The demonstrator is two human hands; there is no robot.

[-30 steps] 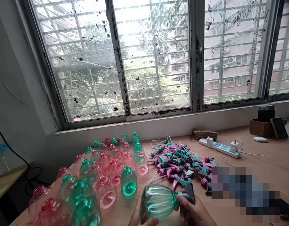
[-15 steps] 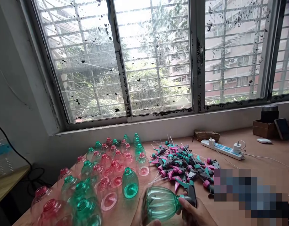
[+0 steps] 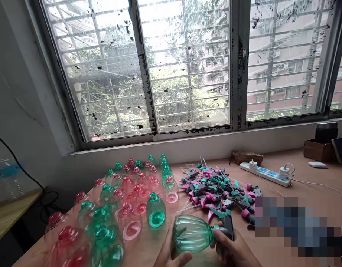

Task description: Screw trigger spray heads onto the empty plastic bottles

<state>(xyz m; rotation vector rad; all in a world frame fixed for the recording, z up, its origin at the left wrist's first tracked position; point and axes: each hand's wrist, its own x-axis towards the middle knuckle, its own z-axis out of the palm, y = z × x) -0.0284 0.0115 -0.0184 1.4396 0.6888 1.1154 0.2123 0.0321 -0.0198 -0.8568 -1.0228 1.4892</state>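
A clear green spray bottle (image 3: pixel 193 233) lies on its side in the air near the front of the table, its neck pointing right. My left hand (image 3: pixel 171 248) is wrapped round the bottle's base end, thumb underneath. At the neck, my right hand (image 3: pixel 229 244) grips the grey and teal trigger spray head (image 3: pixel 228 227), which sits against the bottle's mouth. Whether its collar is fully threaded cannot be seen. Just beyond the hands lies a heap of pink, teal and grey spray heads (image 3: pixel 215 187) with thin white tubes.
Several open-necked green bottles (image 3: pixel 156 213) and red bottles (image 3: pixel 132 222) stand upright on the left of the table. A white power strip (image 3: pixel 265 173) with plugs lies at the back right, near a brown box (image 3: pixel 317 149). A blurred patch covers the right front.
The view has shifted slightly, moving the table items a little in the frame. Both hands keep hold of the bottle and spray head; the bottle has risen slightly in view.
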